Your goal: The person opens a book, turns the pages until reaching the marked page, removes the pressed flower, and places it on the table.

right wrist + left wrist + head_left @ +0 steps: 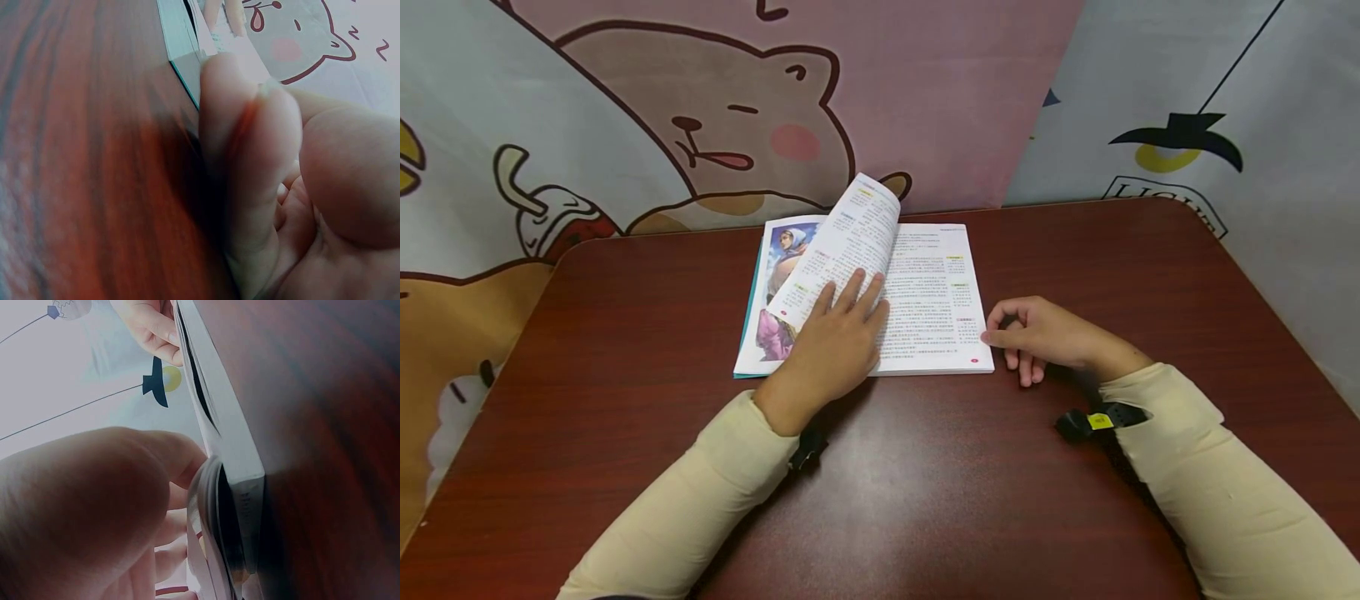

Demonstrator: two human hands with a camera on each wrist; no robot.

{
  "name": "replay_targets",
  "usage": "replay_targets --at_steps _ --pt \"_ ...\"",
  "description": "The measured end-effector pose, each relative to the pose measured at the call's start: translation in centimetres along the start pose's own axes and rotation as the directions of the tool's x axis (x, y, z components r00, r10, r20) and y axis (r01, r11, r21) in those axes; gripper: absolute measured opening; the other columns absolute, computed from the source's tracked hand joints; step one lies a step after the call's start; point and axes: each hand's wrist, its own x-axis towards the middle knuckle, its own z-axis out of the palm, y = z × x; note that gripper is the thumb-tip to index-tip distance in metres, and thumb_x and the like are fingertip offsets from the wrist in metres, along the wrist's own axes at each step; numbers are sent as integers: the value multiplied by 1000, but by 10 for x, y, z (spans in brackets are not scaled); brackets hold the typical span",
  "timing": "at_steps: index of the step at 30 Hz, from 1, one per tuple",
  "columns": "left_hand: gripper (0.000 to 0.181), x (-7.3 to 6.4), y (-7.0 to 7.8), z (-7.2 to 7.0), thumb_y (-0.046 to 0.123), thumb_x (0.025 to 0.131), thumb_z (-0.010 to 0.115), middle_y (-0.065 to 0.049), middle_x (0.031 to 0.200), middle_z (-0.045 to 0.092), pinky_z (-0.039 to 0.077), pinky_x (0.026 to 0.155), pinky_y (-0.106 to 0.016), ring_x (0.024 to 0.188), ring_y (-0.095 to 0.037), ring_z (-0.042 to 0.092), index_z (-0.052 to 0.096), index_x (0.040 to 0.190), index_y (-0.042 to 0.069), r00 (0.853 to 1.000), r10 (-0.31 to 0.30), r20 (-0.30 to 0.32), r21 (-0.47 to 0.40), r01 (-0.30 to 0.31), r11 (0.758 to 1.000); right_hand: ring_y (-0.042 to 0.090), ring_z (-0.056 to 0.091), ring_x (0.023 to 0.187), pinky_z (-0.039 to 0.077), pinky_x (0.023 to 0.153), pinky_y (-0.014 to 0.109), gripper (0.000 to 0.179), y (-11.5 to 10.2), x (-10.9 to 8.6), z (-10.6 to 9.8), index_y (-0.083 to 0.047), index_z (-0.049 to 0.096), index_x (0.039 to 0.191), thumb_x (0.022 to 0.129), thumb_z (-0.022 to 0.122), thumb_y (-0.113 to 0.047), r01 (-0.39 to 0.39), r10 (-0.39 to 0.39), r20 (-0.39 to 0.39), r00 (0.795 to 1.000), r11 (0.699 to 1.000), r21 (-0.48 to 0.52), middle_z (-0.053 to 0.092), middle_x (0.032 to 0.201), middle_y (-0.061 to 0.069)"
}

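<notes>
An open book (925, 317) lies on the table, with printed text on its right page and a coloured picture of a figure on the left. A curled leaf of text (850, 237) stands partly over the picture. My left hand (838, 337) rests on this leaf near the spine, its fingers straight and spread. At the right page's outer edge, low down, my right hand (1048, 333) pinches the page edge between thumb and forefinger, other fingers bent below. The left wrist view shows a gap between the raised pages and the book block (234, 437).
The dark red-brown table (955, 492) reaches back to a wall hanging (955, 100) with cartoon animals. Black wrist devices (1086, 423) sit under both cream sleeves.
</notes>
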Motion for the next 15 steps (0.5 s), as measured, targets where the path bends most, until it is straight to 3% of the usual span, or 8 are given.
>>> replay_targets --at_steps 9,15 --pt "49 0 0 -1 23 92 62 -14 157 42 33 115 -57 148 -33 36 58 138 5 1000 -9 9 7 9 1000 20 63 43 53 42 36 27 -1 0 0 -1 57 107 99 63 -26 3 -3 2 1000 1000 -1 61 66 11" --pt "48 0 0 -1 24 92 62 -17 153 47 36 113 -58 145 -34 41 60 135 3 999 -50 10 34 50 998 20 63 43 53 42 36 26 -1 0 0 -1 57 107 99 63 -25 1 -1 1 1000 1000 0 61 66 11"
